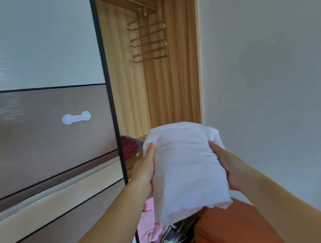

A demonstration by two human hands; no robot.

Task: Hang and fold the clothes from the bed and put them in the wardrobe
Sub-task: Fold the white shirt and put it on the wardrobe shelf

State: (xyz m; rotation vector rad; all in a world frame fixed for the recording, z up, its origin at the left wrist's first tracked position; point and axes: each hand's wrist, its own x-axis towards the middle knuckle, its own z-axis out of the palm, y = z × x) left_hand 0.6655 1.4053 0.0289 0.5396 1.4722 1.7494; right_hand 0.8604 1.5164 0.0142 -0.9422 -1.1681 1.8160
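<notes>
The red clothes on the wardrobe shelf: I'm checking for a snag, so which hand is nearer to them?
Left. The left hand grips the folded white garment just beside the red clothes; the right hand grips its far side.

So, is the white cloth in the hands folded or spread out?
Folded: the white cloth is a compact, thick bundle, held between the left hand and the right hand before the open wooden wardrobe.

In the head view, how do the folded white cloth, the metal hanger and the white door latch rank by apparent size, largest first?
1. Folded white cloth, though it is nearest the camera.
2. Metal hanger.
3. White door latch.
</notes>
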